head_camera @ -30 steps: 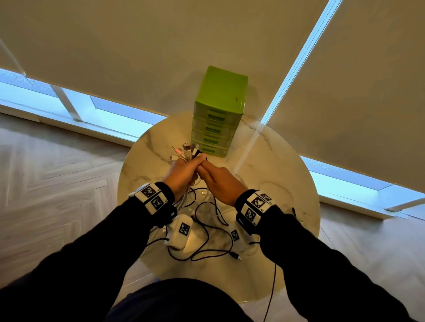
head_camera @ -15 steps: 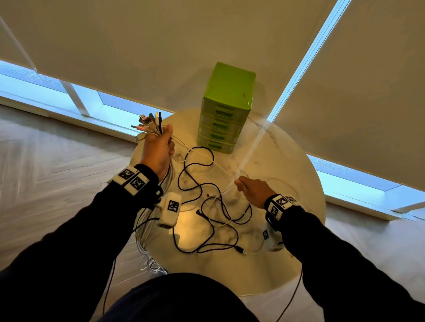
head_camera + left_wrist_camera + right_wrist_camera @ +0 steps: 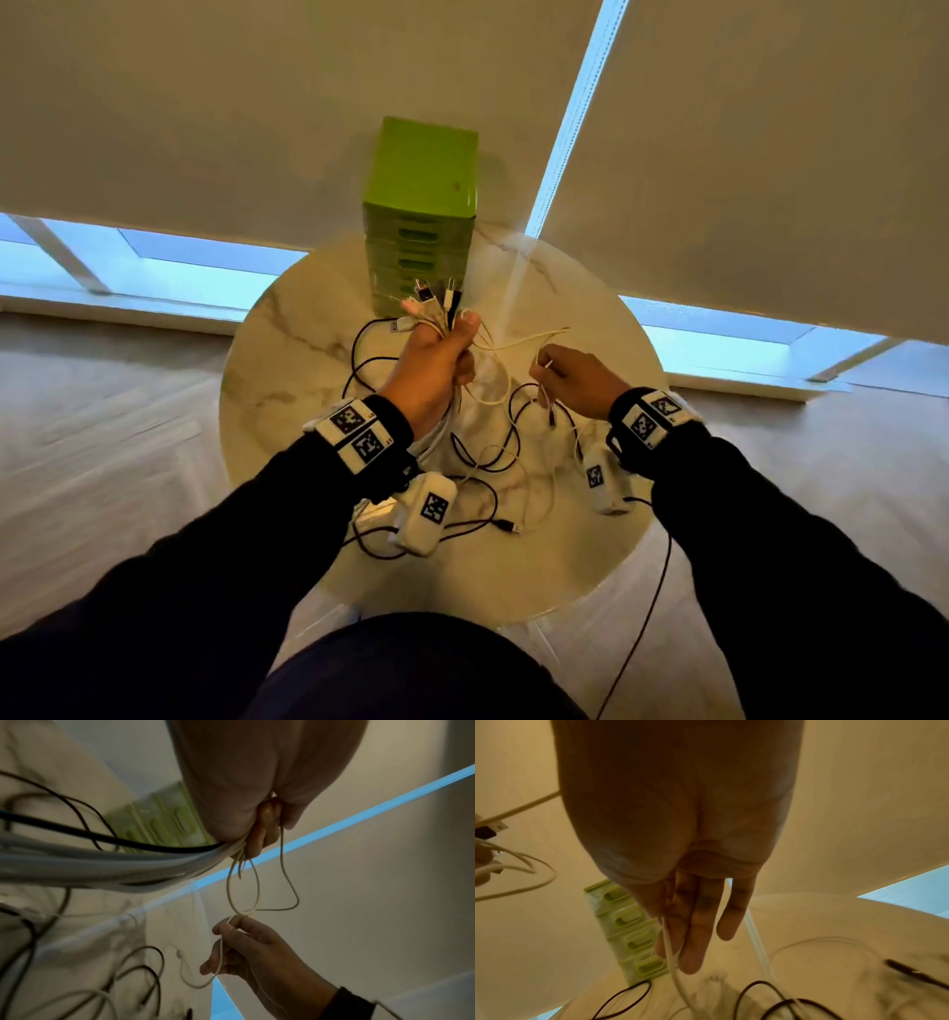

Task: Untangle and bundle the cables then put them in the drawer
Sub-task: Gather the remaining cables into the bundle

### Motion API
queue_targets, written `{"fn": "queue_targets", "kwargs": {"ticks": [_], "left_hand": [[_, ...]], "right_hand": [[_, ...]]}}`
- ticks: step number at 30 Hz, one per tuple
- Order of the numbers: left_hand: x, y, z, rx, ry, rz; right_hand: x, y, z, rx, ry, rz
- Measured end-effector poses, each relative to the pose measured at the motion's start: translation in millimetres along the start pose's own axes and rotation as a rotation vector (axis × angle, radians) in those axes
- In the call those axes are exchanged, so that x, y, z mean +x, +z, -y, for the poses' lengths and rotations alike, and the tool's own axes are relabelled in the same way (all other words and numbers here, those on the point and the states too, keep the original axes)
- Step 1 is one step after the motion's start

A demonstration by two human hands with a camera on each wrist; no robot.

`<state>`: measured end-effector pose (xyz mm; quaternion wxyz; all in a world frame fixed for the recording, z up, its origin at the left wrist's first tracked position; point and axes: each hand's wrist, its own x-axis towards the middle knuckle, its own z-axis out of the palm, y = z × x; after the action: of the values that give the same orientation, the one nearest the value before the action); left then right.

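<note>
Round marble table (image 3: 287, 360): left hand (image 3: 436, 365) fists cables (image 3: 441, 303), plugs pointing toward the far-edge drawer unit (image 3: 421, 205); right hand (image 3: 580, 380) pinches a white cable (image 3: 518, 342).

The drawer unit (image 3: 418, 216) stands on the desk (image 3: 580, 555) just beyond the left hand (image 3: 436, 367), with the right hand (image 3: 583, 383) near on its right. Loose cables (image 3: 488, 462) lie on the desk beneath and between both hands, nearer the person than the drawer unit.
</note>
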<state>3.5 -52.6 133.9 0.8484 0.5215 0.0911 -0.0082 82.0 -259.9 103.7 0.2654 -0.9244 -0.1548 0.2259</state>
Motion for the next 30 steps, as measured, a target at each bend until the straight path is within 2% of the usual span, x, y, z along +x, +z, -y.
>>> {"fn": "queue_targets", "kwargs": {"ticks": [3,7,10,14,16,19,21,23,25,28,30], "left_hand": [[2,35,3,-0.025,-0.058,0.081],[-2,78,13,-0.004,-0.142,0.176],[-7,102,27,0.044,-0.169,0.237],[-13,130,53,0.126,-0.186,0.301],[-13,138,64,0.182,-0.196,0.320],[-12,147,79,0.273,-0.215,0.350],[-9,149,84,0.317,-0.221,0.353],[-7,150,86,0.304,-0.250,0.333],[-5,150,86,0.225,-0.292,0.297],[-5,149,80,0.120,-0.353,0.300],[-5,148,78,0.080,-0.372,0.333]], "right_hand": [[-30,-13,-33,0.005,0.102,-0.042],[-86,-22,-76,0.189,0.240,-0.158],[-123,-28,-93,0.212,0.182,-0.217],[-164,-27,-86,0.357,0.094,-0.128],[-175,-24,-76,0.311,0.097,-0.139],[-189,-25,-75,0.244,0.106,-0.265],[-195,-29,-85,0.164,0.166,-0.378],[-203,-32,-105,0.064,0.268,-0.410],[-210,-34,-132,-0.047,0.384,-0.350],[-220,-32,-164,-0.240,0.617,-0.042],[-222,-23,-171,-0.325,0.709,0.126]]}}
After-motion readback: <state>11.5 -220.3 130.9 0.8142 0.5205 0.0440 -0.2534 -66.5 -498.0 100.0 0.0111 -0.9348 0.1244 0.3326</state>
